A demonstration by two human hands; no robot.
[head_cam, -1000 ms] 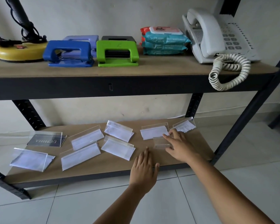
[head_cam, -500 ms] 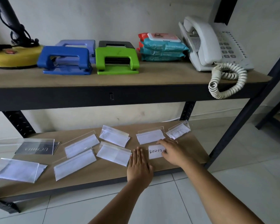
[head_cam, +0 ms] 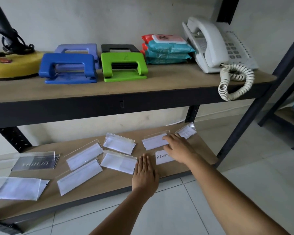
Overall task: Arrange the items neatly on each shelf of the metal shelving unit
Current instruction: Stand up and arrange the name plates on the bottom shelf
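Observation:
Several clear acrylic sign holders with white cards lie scattered on the lower wooden shelf point(head_cam: 109, 189). My left hand point(head_cam: 144, 175) lies flat on that shelf near its front edge, fingers straight, just right of one holder point(head_cam: 118, 161). My right hand point(head_cam: 178, 148) reaches over a card lettered "Reseps" point(head_cam: 162, 157), and its fingertips touch the rear holder point(head_cam: 154, 141). Another small holder point(head_cam: 186, 132) sits at the back right. Further left lie a dark holder point(head_cam: 35, 161) and a large one point(head_cam: 19, 188).
The upper shelf point(head_cam: 159, 85) carries a yellow lamp base point(head_cam: 12, 65), blue point(head_cam: 68, 68), purple point(head_cam: 78, 48), green point(head_cam: 124, 67) and black point(head_cam: 119, 47) hole punches, wipe packs point(head_cam: 166, 50) and a white phone point(head_cam: 210, 44) whose coiled cord hangs over the edge. A black upright post point(head_cam: 255, 106) stands at right.
My right hand turned the small holder so its "Reseps" card shows, then slid back toward the rear holder. My left hand moved forward onto the shelf and lies flat.

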